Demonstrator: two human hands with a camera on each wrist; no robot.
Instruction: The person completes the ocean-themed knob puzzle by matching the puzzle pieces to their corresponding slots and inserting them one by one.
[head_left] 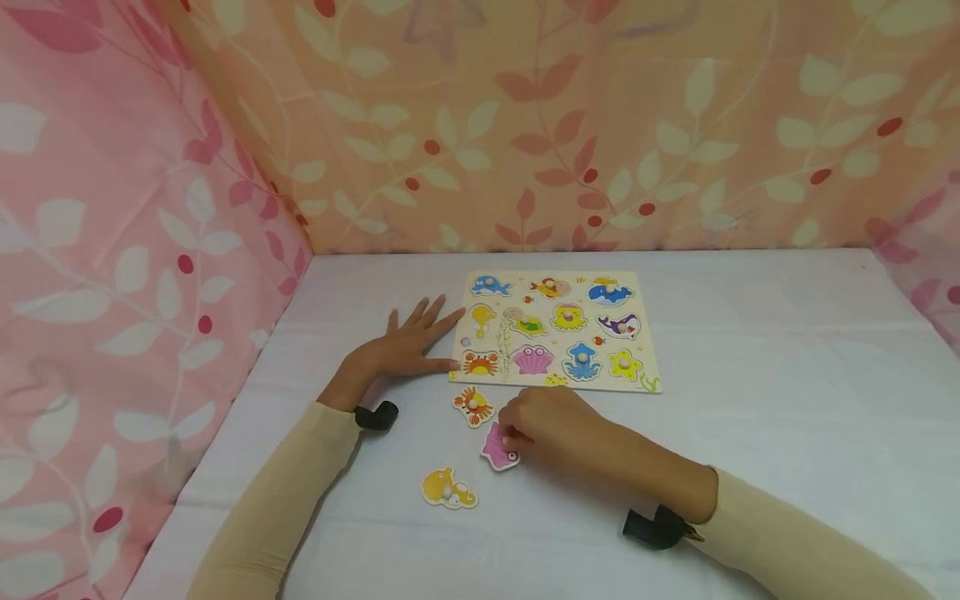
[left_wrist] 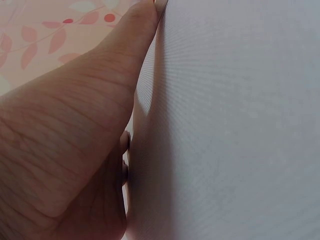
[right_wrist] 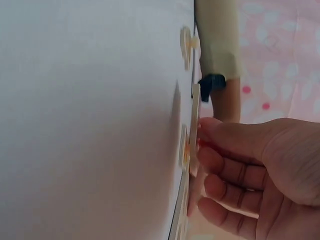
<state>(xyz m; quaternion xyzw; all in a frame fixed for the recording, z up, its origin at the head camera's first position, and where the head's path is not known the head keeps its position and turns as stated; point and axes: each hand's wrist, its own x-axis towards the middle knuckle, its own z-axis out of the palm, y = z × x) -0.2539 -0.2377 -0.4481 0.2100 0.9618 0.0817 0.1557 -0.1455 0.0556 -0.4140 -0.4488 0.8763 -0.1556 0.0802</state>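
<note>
My right hand pinches the pink shell puzzle piece, its fingers hiding the piece's upper right part. In the right wrist view the shell piece stands off the white cloth, thumb and index finger at its face. Just beyond it lies an orange crab piece with a round knob. My left hand lies with fingers spread at the left edge of the wooden sea-animal puzzle board, the thumb tip at its lower left corner. Crab, shell and seahorse pictures show in board spaces without knobs.
A yellow seahorse piece lies nearer to me on the white-covered table. Knobbed pieces, among them a blue squid and a yellow starfish, sit in the board. Floral cloth hangs behind and at the sides.
</note>
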